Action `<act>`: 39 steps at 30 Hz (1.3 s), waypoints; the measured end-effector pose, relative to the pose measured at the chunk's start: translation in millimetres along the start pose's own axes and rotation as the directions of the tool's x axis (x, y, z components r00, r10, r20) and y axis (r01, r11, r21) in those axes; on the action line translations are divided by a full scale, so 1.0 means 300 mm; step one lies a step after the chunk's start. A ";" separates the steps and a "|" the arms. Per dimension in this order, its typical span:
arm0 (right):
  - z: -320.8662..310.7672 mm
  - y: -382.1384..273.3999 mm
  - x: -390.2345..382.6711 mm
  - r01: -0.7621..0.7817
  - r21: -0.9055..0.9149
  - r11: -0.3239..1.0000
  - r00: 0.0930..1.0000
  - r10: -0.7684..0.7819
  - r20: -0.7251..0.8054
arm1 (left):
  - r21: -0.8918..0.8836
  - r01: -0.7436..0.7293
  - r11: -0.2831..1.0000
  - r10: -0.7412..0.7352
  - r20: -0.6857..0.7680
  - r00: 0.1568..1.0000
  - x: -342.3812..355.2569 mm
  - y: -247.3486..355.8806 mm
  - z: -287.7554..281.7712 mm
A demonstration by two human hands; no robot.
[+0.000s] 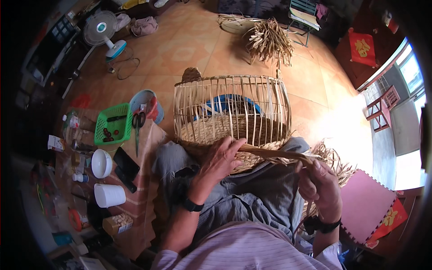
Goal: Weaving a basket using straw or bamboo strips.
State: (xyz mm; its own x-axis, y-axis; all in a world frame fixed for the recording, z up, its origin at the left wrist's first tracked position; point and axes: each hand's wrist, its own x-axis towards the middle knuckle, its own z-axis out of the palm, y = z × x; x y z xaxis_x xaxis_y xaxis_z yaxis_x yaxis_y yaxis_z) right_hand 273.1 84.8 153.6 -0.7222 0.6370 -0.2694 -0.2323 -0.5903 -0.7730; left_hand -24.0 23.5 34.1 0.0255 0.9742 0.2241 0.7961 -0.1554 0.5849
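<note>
A half-woven basket [211,128] rests at my lap, its upright ribs bare above a braided lower wall. A flat brown strip of dried leaf [279,154] stretches across its near side between my hands. My left hand [220,159] is closed on the strip's left end, against the woven wall; the fingertips are partly hidden. My right hand [319,182] grips the other end between thumb and fingers, to the right of the basket and above my right thigh.
On my left, a table [146,180] holds a green basket [123,110], scissors [138,128], a white cup [109,195] and a bowl [102,163]. Loose dried strips [337,162] lie to the right. Farther off stand a fan [101,29] and a leaf bundle [272,42].
</note>
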 end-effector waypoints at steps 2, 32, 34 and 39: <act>0.020 -0.017 0.019 0.032 -0.022 0.999 0.999 -0.032 0.009 | -0.079 0.019 0.997 -0.027 -0.111 0.993 0.003 0.016 -0.002; -0.018 0.172 0.652 0.228 -0.727 0.648 0.970 -0.213 0.114 | 0.740 0.282 0.611 -0.178 -0.219 0.959 0.053 0.122 0.192; -0.003 0.156 0.642 0.265 -0.867 0.423 0.953 -0.250 0.169 | 0.740 0.268 0.616 -0.171 -0.207 0.963 0.051 0.122 0.185; 0.030 0.231 0.617 0.264 -0.902 -0.341 0.851 -0.359 0.384 | 0.730 0.200 0.653 -0.145 -0.138 0.980 0.043 0.089 0.164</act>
State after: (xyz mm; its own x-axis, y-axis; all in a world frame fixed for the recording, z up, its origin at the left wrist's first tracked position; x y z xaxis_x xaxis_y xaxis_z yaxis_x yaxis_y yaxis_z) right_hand 117.5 157.5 55.3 -0.7815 0.5631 0.2687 0.4764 0.8166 -0.3259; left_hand 27.4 40.1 14.2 -0.1740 0.9546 0.2418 0.9668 0.2123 -0.1425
